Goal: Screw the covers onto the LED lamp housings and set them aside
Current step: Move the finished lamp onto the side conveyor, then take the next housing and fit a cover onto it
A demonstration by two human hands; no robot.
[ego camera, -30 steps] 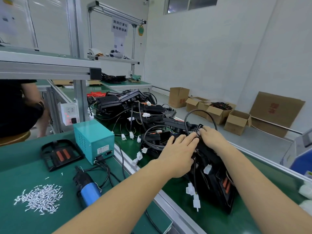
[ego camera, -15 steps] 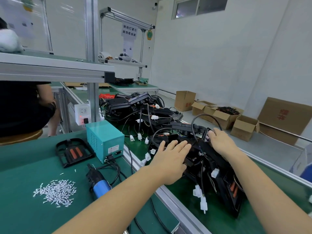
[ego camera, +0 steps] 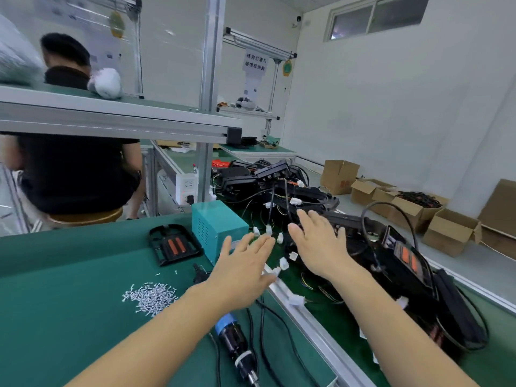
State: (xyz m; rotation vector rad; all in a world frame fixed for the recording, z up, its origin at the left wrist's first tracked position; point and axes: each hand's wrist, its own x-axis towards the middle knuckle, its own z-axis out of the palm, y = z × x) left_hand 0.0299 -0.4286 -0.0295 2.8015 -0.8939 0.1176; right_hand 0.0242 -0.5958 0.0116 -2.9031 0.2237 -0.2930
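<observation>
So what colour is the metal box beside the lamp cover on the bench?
Teal, the metal box, clearest in the head view.

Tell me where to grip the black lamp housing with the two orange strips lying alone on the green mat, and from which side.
Take the black lamp housing by its rounded far end, the thin black rim beyond the orange strips. It lies flat and alone, so come from above with the left hand, which hovers open nearest it; the teal box crowds its right side.

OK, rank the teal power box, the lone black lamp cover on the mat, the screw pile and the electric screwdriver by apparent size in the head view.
1. Teal power box
2. Black lamp cover and electric screwdriver: too alike to rank, and the screwdriver lies nearer the camera, partly hidden by the left arm
3. Screw pile
</observation>
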